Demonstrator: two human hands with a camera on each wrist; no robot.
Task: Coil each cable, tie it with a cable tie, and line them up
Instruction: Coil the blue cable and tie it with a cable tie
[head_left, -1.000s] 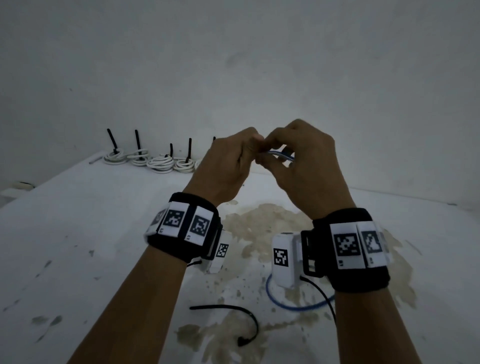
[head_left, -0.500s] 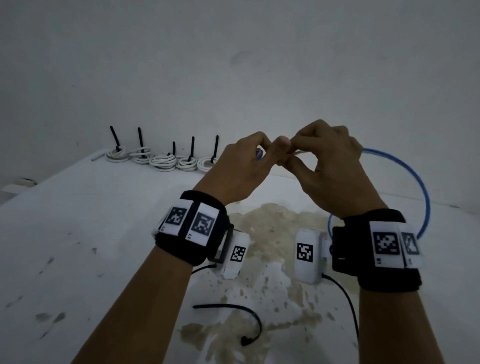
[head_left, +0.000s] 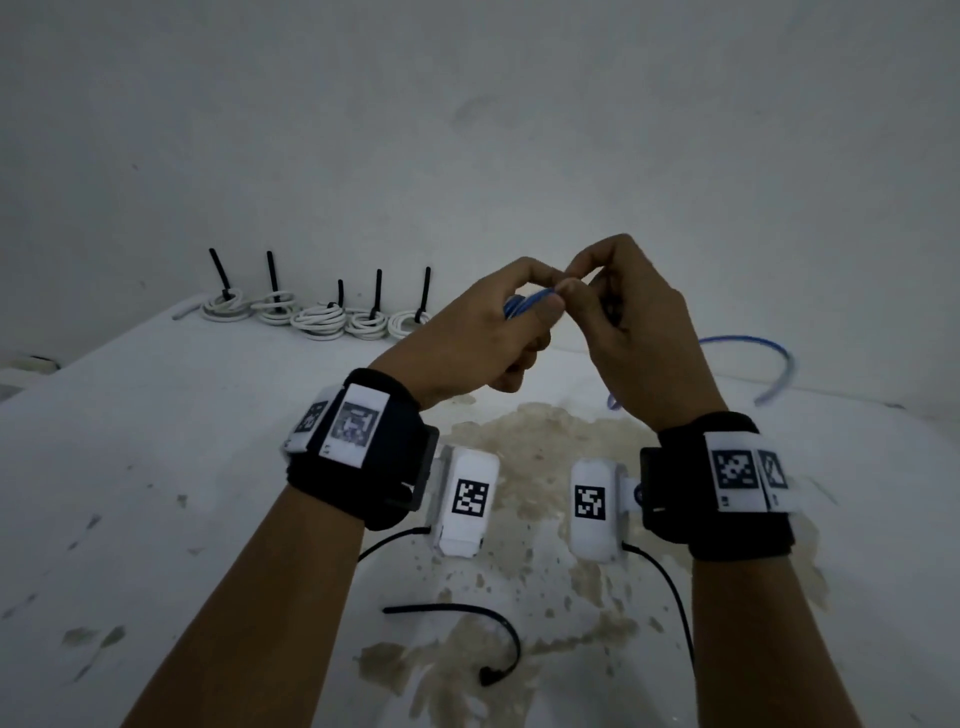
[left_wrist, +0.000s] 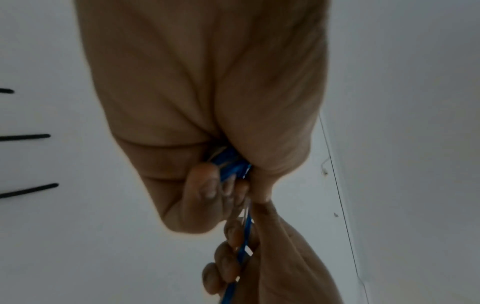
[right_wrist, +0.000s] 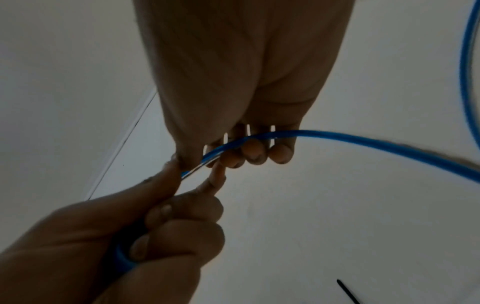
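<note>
Since 0.5 s ago, cable loop collapsed rightward; left hand fingers clamp gathered turns, right hand fingers pinch feeding strand above bench; advise even turns before taking tie; 5 coils lined.

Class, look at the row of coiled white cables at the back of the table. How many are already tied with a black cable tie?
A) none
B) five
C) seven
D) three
B: five white coils lie in a row by the wall, each with a black cable tie sticking up from it, while both hands work on the blue cable.
</note>
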